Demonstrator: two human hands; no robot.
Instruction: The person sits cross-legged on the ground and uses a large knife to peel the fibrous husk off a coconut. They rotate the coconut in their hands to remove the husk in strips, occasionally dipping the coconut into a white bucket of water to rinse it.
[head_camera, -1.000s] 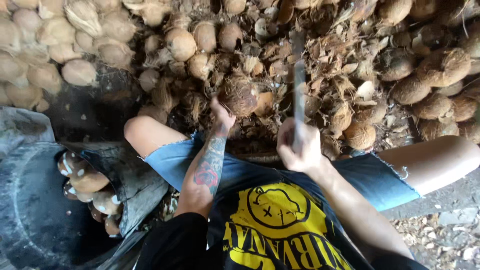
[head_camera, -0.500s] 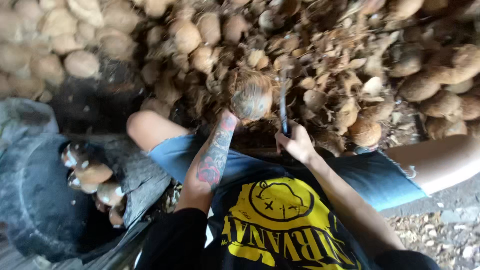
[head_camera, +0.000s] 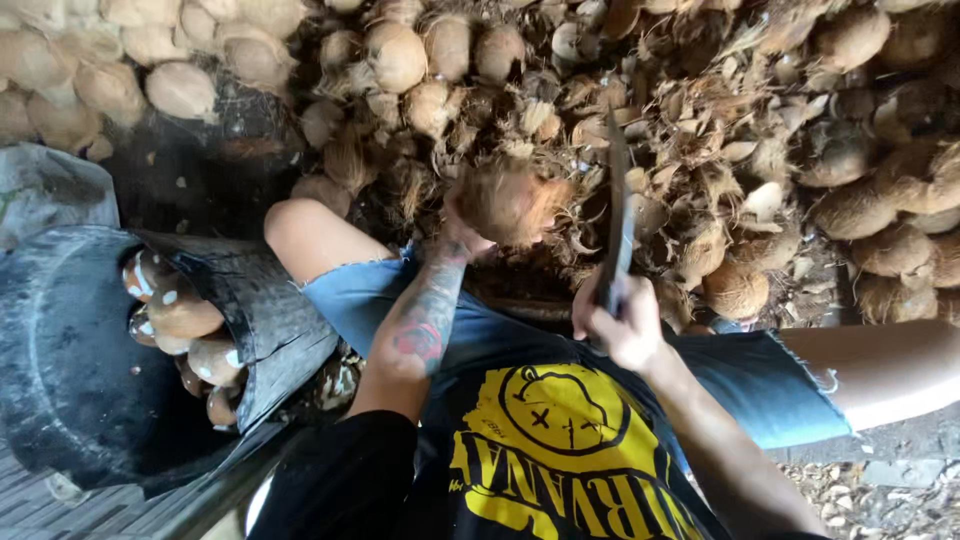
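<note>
I note the brown coconut (head_camera: 510, 203) raised just beyond the knees, cupped from below and behind in my left hand (head_camera: 462, 228), fingers wrapped round its near side so that it is held firmly; its surface reads as fibrous, partly husked, slightly blurred. My right hand (head_camera: 622, 325) is closed tight on the handle of a long dark blade (head_camera: 617, 215), which stands nearly upright, its long axis running away from me, tip toward the pile. The relation that matters: the coconut lies to the left of the blade, just beside it but apart, with a narrow gap between the cutting edge and the nut's right flank; the left hand is the one on the nut, the right is nearer the blade only. Fingers of the left hand sit on the side away from the edge, as far as I can tell. Beyond both, a heap of husk scraps (head_camera: 700, 150) and unhusked coconuts (head_camera: 860, 200) fills the ground ahead. At upper left lie paler, cleaned coconuts (head_camera: 180, 88). To my left stands a dark tub (head_camera: 70, 350) on its side holding peeled nuts (head_camera: 185, 320) with white patches. Nothing stands between blade and nut.
</note>
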